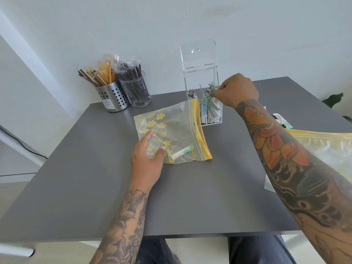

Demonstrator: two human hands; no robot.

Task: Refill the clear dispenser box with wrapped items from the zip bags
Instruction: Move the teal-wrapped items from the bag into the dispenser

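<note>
While the right hand (236,90) pinches a wrapped item (209,96) over the clear box (202,92) at the far middle, already part filled, the left hand (150,157) presses flat on a near-empty zip bag (171,130); a second bag (323,147) waits right.

Clear zip bag (171,130) with yellow leaf-like print and yellow seal strip; dark grey table (95,178); steel cup (114,99) with black-looking holes.
</note>
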